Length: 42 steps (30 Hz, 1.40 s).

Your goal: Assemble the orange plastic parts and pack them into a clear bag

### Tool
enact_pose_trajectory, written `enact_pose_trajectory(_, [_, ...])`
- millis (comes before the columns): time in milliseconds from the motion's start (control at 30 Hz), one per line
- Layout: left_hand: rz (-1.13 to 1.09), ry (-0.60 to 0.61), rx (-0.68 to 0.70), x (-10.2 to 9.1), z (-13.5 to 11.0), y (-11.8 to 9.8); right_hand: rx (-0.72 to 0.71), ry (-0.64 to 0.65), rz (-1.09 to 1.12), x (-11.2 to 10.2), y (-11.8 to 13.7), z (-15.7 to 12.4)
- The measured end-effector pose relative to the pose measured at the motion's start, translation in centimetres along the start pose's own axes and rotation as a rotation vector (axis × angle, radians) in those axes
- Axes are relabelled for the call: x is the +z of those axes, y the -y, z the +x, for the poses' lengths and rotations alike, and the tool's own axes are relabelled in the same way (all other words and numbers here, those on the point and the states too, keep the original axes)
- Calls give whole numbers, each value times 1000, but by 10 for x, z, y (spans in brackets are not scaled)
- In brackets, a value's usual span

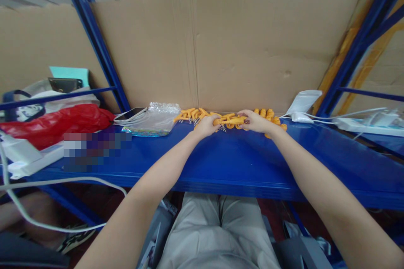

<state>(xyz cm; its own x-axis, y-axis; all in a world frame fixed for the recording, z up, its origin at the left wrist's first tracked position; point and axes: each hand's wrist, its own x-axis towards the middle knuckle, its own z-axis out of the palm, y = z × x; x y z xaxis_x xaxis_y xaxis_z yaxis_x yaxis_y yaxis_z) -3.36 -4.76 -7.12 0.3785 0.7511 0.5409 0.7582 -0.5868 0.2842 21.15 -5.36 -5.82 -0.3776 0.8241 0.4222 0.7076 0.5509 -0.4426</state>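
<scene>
Both arms reach forward over a blue metal shelf (240, 164). My left hand (206, 126) and my right hand (256, 121) are closed on the two ends of one orange toy piece (229, 121), held just above the shelf. Behind it lies a row of several more orange toy pieces (194, 113) with small metal chains, continuing past my right hand as another cluster (271, 117) along the cardboard back wall (240, 46).
A clear plastic bag (156, 122) and a phone (131, 114) lie left of the toys. A red bag (53, 124) and white boxes (28, 157) sit at far left. White packets (304, 101), cables and a power strip (366, 124) are at right. Blue rack posts (94, 38) frame the shelf.
</scene>
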Motion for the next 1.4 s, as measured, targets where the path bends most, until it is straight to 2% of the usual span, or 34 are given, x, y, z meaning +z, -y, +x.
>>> enact_pose_trajectory(100, [8, 1, -11, 1, 1, 3, 76, 20, 121, -2, 0, -2])
enact_pose_trajectory(500, [-47, -1, -13, 4, 3, 6, 189, -1, 285, -1, -3, 0])
enact_pose_trajectory(733, [-3, -8, 7, 4, 4, 8, 190, 77, 389, -1, -7, -3])
enact_pose_trajectory(900, [9, 2, 38, 3, 2, 7, 199, 154, 348, -3, 0, -3])
enact_pose_trajectory(1267, [-84, 34, -4, 3, 2, 7, 181, 119, 377, -4, -1, -5])
enact_pose_trajectory(1400, [-92, 45, 8, 2, 2, 7, 172, 147, 377, -6, 1, -6])
